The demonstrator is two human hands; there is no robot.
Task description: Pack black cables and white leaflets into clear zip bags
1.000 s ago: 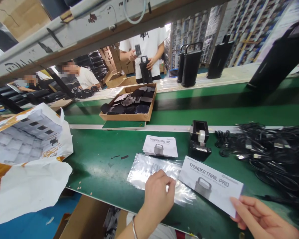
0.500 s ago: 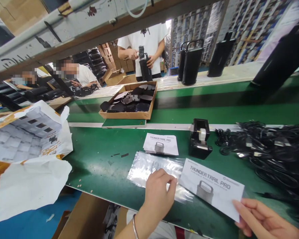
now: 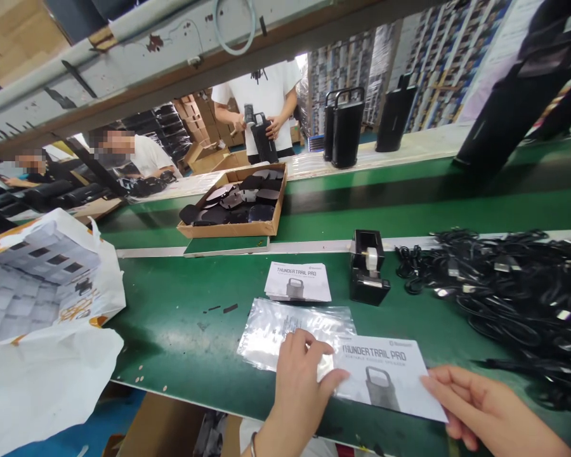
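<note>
My right hand (image 3: 476,403) pinches the right end of a white printed booklet (image 3: 385,374) marked "Thunder Trail Pro". The left end of this booklet meets the mouth of a clear plastic bag (image 3: 266,330); how far inside it reaches is hard to see. On the bag's open end rests my left hand (image 3: 304,381), with bent fingers holding the film and the thumb beside the booklet. Just behind the bag lies a stack of matching booklets (image 3: 297,282). A black tape dispenser (image 3: 368,270) stands to the right of that stack.
Black cables (image 3: 509,285) are heaped at right. A cardboard tray (image 3: 238,230) holds dark flat pieces. Black speakers (image 3: 347,130) stand behind the green bench (image 3: 171,317). At left is a torn white bag (image 3: 52,374). A co-worker (image 3: 261,95) handles a speaker across the bench.
The booklet has moved left against the bag's mouth and turned more level, with my right hand following. My left thumb has spread from the fingers. The whole view has shifted slightly.
</note>
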